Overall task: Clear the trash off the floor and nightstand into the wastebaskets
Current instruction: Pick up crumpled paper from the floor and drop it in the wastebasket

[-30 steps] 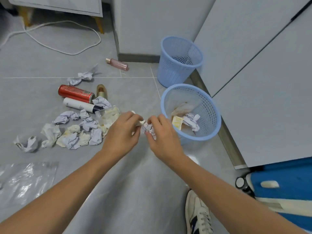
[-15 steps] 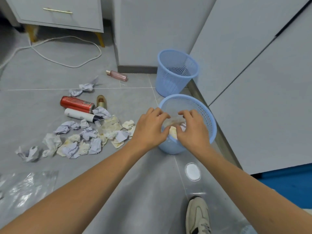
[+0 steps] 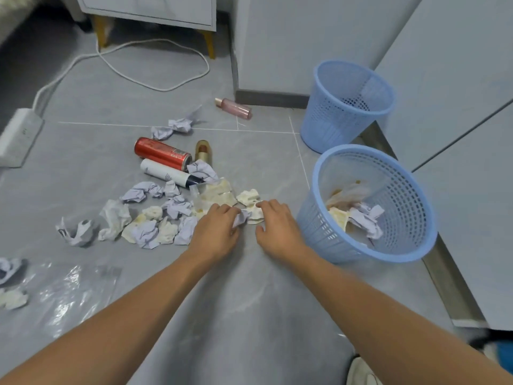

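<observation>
Crumpled lilac and cream paper wads (image 3: pixel 155 218) lie heaped on the grey floor left of centre. My left hand (image 3: pixel 216 232) is down at the pile's right edge, fingers closed on a lilac paper scrap (image 3: pixel 241 218). My right hand (image 3: pixel 277 226) rests beside it, fingers spread over a cream wad (image 3: pixel 255 215), thumb apart. The near blue wastebasket (image 3: pixel 319 232) stands just right of my right hand and holds several wads. The far blue wastebasket (image 3: pixel 327 126) stands behind it.
A red can (image 3: pixel 162 152), a white tube (image 3: pixel 166 173), a gold bottle (image 3: pixel 203 152) and a pink bottle (image 3: pixel 236 108) lie on the floor. A clear plastic bag (image 3: pixel 69 295) lies near left. A power strip (image 3: pixel 19 134) and the nightstand (image 3: pixel 155 9) sit at the back; cabinets (image 3: pixel 458 79) line the right.
Both hands carried a paper wad over the near wastebasket, then came back left and down to the floor pile. The wad is no longer in them.
</observation>
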Demonstrator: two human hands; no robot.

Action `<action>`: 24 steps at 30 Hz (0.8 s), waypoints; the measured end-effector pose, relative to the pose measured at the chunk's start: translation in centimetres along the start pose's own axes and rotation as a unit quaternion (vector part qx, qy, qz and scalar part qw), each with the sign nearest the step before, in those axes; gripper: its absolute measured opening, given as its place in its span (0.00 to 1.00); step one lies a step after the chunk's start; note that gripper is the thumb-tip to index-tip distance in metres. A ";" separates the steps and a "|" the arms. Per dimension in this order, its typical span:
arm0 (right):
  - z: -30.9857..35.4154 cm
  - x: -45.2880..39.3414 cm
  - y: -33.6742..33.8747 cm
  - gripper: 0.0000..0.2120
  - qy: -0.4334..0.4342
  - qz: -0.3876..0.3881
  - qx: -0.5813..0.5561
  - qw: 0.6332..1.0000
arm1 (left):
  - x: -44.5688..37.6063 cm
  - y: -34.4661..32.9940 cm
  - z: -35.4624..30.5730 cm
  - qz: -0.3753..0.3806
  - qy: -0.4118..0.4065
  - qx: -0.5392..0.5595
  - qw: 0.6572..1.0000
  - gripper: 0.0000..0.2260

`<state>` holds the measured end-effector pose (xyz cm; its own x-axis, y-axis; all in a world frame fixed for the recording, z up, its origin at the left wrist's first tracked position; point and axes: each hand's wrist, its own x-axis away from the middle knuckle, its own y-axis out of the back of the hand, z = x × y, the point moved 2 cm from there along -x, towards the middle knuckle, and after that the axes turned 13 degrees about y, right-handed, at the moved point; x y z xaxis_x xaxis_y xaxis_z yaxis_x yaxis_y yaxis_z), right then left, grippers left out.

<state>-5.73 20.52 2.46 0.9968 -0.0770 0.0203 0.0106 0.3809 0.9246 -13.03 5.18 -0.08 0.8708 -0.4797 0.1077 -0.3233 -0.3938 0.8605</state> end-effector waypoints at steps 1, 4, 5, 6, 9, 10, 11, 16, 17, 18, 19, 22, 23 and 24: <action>-0.7 -0.6 -0.8 0.23 0.003 0.008 -0.006 1.000 | -0.5 -0.6 0.0 0.002 -0.001 -0.010 1.000 0.10; -2.1 -1.4 -2.7 0.29 0.034 0.028 -0.027 0.999 | -1.4 -1.8 -0.1 -0.007 0.001 -0.043 0.999 0.10; -2.3 -1.4 -3.1 0.28 0.041 0.029 -0.024 0.998 | -1.5 -2.0 -0.1 -0.011 0.002 -0.051 0.999 0.11; -2.4 -1.2 -3.5 0.26 0.046 0.023 -0.016 0.999 | -1.4 -2.1 -0.1 -0.014 0.003 -0.057 0.998 0.12; -2.4 -0.2 -3.9 0.17 0.033 0.006 0.019 0.999 | -1.0 -2.0 0.2 -0.013 0.003 -0.067 0.998 0.11; -2.4 0.3 -3.9 0.15 0.026 0.008 0.030 0.999 | -0.7 -1.9 0.3 -0.010 0.004 -0.068 0.998 0.11; -2.4 0.7 -3.9 0.14 0.019 0.010 0.039 0.999 | -0.4 -1.8 0.5 -0.007 0.004 -0.069 0.998 0.11; -2.1 3.0 -3.6 0.08 -0.005 0.010 0.034 0.999 | 1.4 -0.7 1.0 -0.009 -0.017 -0.069 0.997 0.11; -1.8 3.3 -3.3 0.08 0.000 -0.001 0.030 1.000 | 1.8 -0.4 1.0 -0.011 -0.022 -0.066 0.997 0.12; -1.4 3.5 -2.8 0.07 0.008 -0.017 0.026 0.999 | 2.1 0.0 0.9 -0.014 -0.026 -0.065 0.997 0.13; -0.9 3.6 -2.2 0.07 0.015 -0.034 0.021 0.999 | 2.5 0.6 0.8 -0.018 -0.031 -0.064 0.997 0.14; 1.2 4.0 0.5 0.07 0.039 -0.083 0.009 0.996 | 3.4 3.6 -0.3 -0.042 -0.046 -0.066 0.996 0.15; 2.1 4.1 1.6 0.07 0.047 -0.097 0.006 0.994 | 3.6 4.9 -0.9 -0.051 -0.054 -0.062 0.995 0.15; 3.0 4.2 3.0 0.07 0.053 -0.112 0.004 0.992 | 3.7 6.2 -1.6 -0.060 -0.067 -0.058 0.994 0.16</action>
<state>-1.74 18.53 6.43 0.9720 -0.0608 -0.2268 0.2333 0.3584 0.9039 -11.20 2.22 6.49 0.8406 -0.5383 -0.0597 -0.1687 -0.3650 0.9156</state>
